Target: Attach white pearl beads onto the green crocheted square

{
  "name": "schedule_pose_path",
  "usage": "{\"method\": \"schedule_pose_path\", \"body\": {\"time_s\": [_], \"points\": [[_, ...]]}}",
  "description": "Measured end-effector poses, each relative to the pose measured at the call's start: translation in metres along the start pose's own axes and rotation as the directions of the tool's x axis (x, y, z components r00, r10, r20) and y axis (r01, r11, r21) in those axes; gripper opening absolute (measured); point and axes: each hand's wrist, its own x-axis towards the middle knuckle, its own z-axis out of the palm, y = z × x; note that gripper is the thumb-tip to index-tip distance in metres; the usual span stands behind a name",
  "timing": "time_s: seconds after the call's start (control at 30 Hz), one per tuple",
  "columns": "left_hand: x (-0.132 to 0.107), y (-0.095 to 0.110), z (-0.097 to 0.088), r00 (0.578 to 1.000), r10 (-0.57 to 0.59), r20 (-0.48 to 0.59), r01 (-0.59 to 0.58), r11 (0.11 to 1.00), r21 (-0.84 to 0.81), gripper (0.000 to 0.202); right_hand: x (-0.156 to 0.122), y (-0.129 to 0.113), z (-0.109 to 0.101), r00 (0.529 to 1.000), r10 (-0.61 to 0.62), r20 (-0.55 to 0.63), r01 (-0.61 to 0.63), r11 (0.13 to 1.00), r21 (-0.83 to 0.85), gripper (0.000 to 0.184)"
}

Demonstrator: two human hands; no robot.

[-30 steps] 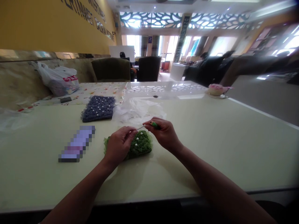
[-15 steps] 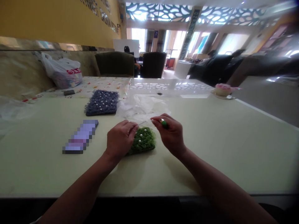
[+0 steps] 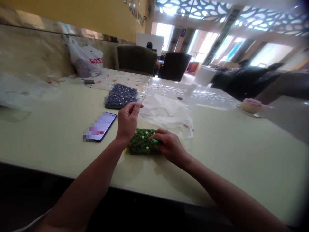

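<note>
A green crocheted piece (image 3: 141, 145) dotted with white beads lies on the pale table (image 3: 217, 154). My right hand (image 3: 169, 146) rests on its right end, fingers closed round a small green-handled tool (image 3: 155, 141). My left hand (image 3: 129, 118) is raised above and behind the green piece. Its fingers pinch a thin pale strand (image 3: 143, 99) that sticks up to the right. The left hand is apart from the green piece.
A purple beaded crocheted piece (image 3: 120, 95) lies further back, with a phone (image 3: 100, 126) to the left of my hands. A crumpled clear plastic bag (image 3: 169, 112) sits behind the green piece. A white shopping bag (image 3: 84, 59), two armchairs (image 3: 137, 59) and a pink item on a saucer (image 3: 252, 105) stand beyond.
My left hand has lifted off the green piece and risen toward the purple piece, pinching the strand. My right hand has dropped onto the green piece. The view has swung and tilted.
</note>
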Motion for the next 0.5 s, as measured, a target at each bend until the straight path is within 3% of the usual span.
{"method": "schedule_pose_path", "body": {"time_s": [0.1, 0.27, 0.5], "points": [[0.000, 0.000, 0.000, 1.000, -0.003, -0.007, 0.003, 1.000, -0.028, 0.025, 0.001, -0.006, 0.001, 1.000, -0.014, 0.023, 0.016, 0.995, -0.099, 0.026], [0.001, -0.002, 0.000, 1.000, -0.015, -0.005, 0.014, 0.996, -0.088, 0.024, -0.008, -0.017, 0.001, 0.999, -0.039, 0.033, 0.043, 0.992, -0.116, 0.026], [-0.001, 0.001, 0.001, 1.000, -0.017, 0.018, 0.019, 0.992, -0.126, 0.024, -0.008, -0.017, 0.014, 0.989, 0.086, 0.124, -0.053, 0.967, -0.249, 0.018]]}}
